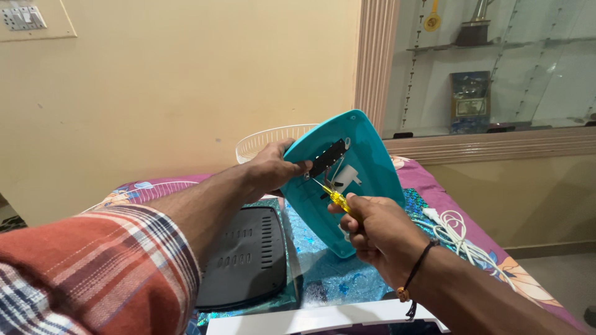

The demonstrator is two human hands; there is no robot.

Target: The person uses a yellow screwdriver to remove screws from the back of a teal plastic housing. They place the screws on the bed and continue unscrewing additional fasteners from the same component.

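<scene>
The left hand (270,167) is gripping the upper left edge of a teal plastic cover (366,167), its fingers curled shut around the rim and holding the cover tilted up above the tabletop (323,273), with the hollow inner side facing the camera. The right hand (372,232) is closing tightly around the yellow handle of a small screwdriver (332,195), whose thin metal tip is pointing up and left into the cover's inside, just below a black strip part (328,157) and beside a white fitting (345,178) with thin wires. A dark cord bracelet (417,268) is sitting on the right wrist, and a red checked sleeve (93,273) is covering the left upper arm. Below the left forearm a black vented panel (245,257) is lying flat on the shiny blue cloth. A white coiled cable (456,239) is resting at the right, well apart from the cover, and a white wire basket (264,141) is standing behind the left hand against the wall.
</scene>
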